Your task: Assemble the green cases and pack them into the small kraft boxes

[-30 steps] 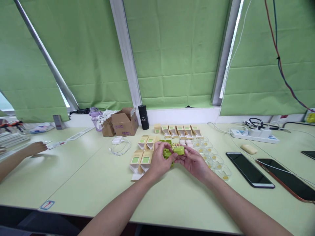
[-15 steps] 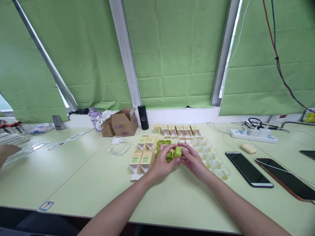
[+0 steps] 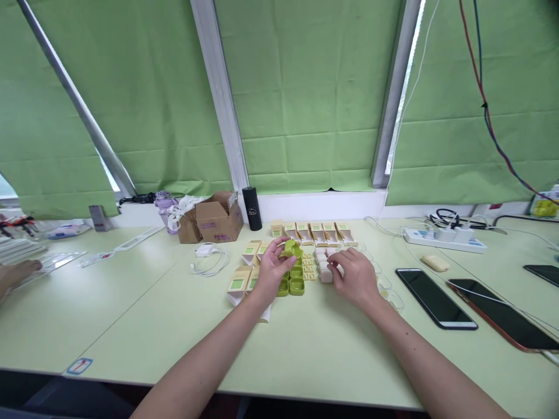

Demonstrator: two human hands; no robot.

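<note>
My left hand (image 3: 271, 271) is closed around a small green plastic case (image 3: 290, 249), lifted a little above the table. Below it, green cases (image 3: 296, 284) lie in a short column on the table. My right hand (image 3: 356, 276) rests palm down, with its fingertips pinching a small whitish block (image 3: 325, 275) in a column of such blocks. Tan boxes with green labels (image 3: 238, 283) lie left of my left hand, and more stand in a row (image 3: 321, 231) behind. Clear cups are mostly hidden under my right hand.
A cardboard box (image 3: 219, 217), a black cylinder (image 3: 252, 208) and a white cable (image 3: 208, 259) stand at the back left. Two phones (image 3: 434, 297) and a power strip (image 3: 443, 239) lie to the right. Another person's hand (image 3: 17, 272) is at the far left edge.
My hands were together on one green case; they have parted. The left lifted the case back and left, the right moved down onto the whitish blocks. The view tilted slightly.
</note>
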